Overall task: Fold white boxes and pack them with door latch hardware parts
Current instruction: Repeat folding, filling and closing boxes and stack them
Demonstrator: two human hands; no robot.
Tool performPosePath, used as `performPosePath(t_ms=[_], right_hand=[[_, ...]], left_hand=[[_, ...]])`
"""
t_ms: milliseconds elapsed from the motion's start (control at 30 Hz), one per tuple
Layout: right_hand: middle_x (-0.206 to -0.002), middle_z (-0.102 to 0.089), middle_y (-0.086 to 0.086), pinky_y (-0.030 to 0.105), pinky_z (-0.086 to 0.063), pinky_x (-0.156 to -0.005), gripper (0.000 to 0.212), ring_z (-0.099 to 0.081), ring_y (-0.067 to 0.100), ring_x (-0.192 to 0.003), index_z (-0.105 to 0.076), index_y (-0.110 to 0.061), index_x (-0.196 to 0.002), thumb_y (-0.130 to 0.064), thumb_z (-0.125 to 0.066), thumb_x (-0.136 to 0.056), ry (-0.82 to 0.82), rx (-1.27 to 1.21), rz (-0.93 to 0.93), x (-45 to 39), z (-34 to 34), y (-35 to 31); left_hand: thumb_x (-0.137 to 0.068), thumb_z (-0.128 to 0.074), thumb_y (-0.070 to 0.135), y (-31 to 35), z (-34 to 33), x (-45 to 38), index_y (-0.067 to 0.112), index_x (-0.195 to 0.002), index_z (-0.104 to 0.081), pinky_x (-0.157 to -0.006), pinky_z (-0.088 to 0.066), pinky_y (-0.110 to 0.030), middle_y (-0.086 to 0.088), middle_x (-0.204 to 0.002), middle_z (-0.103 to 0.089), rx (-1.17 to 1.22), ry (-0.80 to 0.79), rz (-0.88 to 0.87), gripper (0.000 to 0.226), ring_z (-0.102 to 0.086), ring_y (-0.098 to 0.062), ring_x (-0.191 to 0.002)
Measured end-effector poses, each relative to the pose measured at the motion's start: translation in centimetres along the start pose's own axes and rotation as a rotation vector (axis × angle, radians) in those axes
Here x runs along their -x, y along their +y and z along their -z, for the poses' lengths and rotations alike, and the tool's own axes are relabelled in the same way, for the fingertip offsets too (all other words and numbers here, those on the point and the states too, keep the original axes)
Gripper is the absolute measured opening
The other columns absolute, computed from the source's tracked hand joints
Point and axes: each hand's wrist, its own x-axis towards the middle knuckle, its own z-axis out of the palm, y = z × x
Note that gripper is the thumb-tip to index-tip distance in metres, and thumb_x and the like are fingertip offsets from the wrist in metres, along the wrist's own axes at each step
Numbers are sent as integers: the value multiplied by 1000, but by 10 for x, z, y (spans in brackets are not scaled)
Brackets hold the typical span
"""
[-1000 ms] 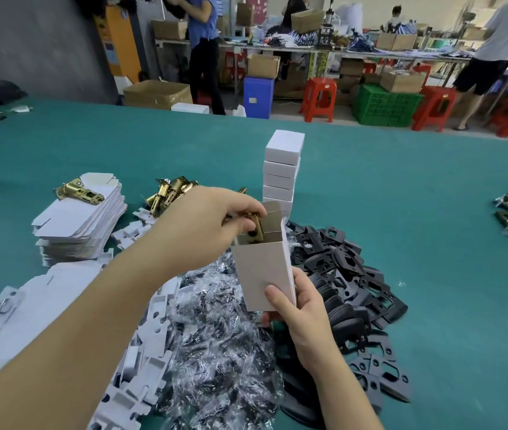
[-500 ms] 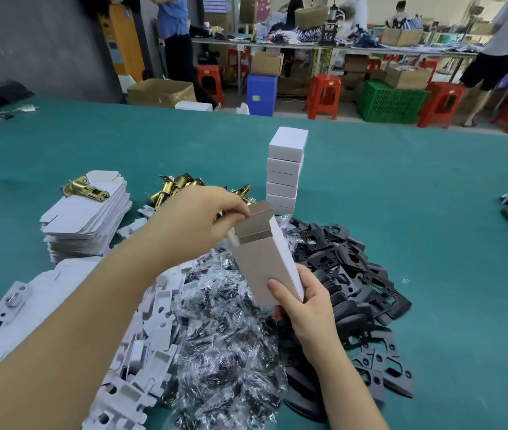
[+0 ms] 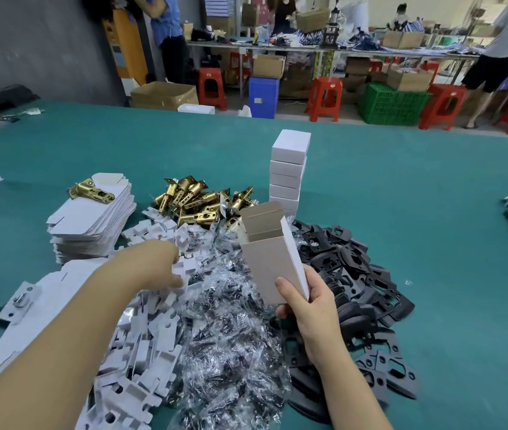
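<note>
right grip (image 3: 305, 302) holds 1 open box (image 3: 269, 259) | left grip (image 3: 156, 265) on white inserts (image 3: 141, 352), closure unclear | 5 boxes stacked (image 3: 288, 175) far | tabletop (image 3: 432, 212) open right

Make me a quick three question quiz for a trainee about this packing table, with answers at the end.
1. True or false: the open box lies flat on the table.
2. What does the left hand touch? A brass latches, B white card inserts, C black plates
3. Fill in: the closed boxes stand in one ____.

Key: 1 false, the right hand holds it up. 2 B. 3 stack.
</note>
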Motion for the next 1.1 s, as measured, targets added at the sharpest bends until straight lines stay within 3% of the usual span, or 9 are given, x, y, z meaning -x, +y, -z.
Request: performPosePath(t_ms=[67,233,300,367,467,600,833,967,1100], right_hand=[[-100,-75,-1,28,-57,-61,34,-63,15,-68,-73,-41,-108,-43,-82,-75,11,-29,-16,1,0,-2],[-109,-74,1,24,-56,-66,30,-65,17,-89,-74,-40,-110,-32,-81,-82,12,-113,-35,1,-1,-6],[-109,-74,1,24,-55,-66,33,-65,19,-92,-74,-40,-110,-34,-81,-78,4,-128,-41,2,-2,-8],[-109,-74,1,24,-55,-67,36,-65,19,-93,-74,-40,-110,-38,-84,-75,2,-140,-46,2,-2,-8],[-111,-75,1,24,-56,-68,39,-67,19,-95,-73,-39,-112,-36,-81,-74,7,-153,-62,2,-1,-7],[-111,-75,2,23,-56,-65,45,-68,17,-91,-72,-31,-117,-34,-82,-73,1,-199,-68,1,0,-7],[-112,-76,3,22,-55,-63,42,-71,14,-89,-72,-32,-117,-32,-81,-75,-15,-228,-76,0,2,-5],[-111,-76,1,22,-55,-63,40,-71,14,-90,-75,-37,-112,-36,-84,-72,-27,-224,-79,0,2,-6],[-111,-76,1,22,-55,-64,64,-72,13,-90,-74,-36,-114,-56,-96,-57,-40,-217,-78,-1,1,-5]], left_hand=[[-90,-69,44,-1,-4,-1,17,-122,-63,-79,-55,-33,-2,-114,-68,-37,9,13,42,-66,-19,-99],[-91,-68,43,-1,-6,-3,19,-103,-65,-79,-55,-31,-4,-109,-70,-56,3,-1,27,-67,-21,-96],[-92,-67,45,1,-6,-4,18,-95,-63,-71,-53,-29,-5,-104,-71,-54,-11,1,27,-68,-20,-92],[-95,-64,41,2,-7,-5,13,-82,-61,-55,-43,-25,-1,-82,-63,-51,-3,13,31,-58,-15,-70],[-97,-63,35,5,-8,-5,13,-71,-56,-53,-40,-24,1,-71,-56,-38,9,29,35,-50,-13,-60],[-95,-65,36,5,-7,-2,9,-94,-73,-70,-54,-28,-4,-92,-73,-12,-19,-5,28,-68,-18,-82],[-101,-56,20,-3,-12,-8,18,-106,-65,-61,-44,-22,3,-103,-66,88,65,-20,11,-60,-11,-83],[-100,-58,20,-8,-12,-7,21,-124,-61,-69,-41,-24,5,-102,-55,98,80,-16,25,-55,-15,-90],[-93,-67,29,-13,-11,-1,26,-135,-58,-76,-46,-25,2,-118,-56,29,11,-34,43,-56,-16,-95]])
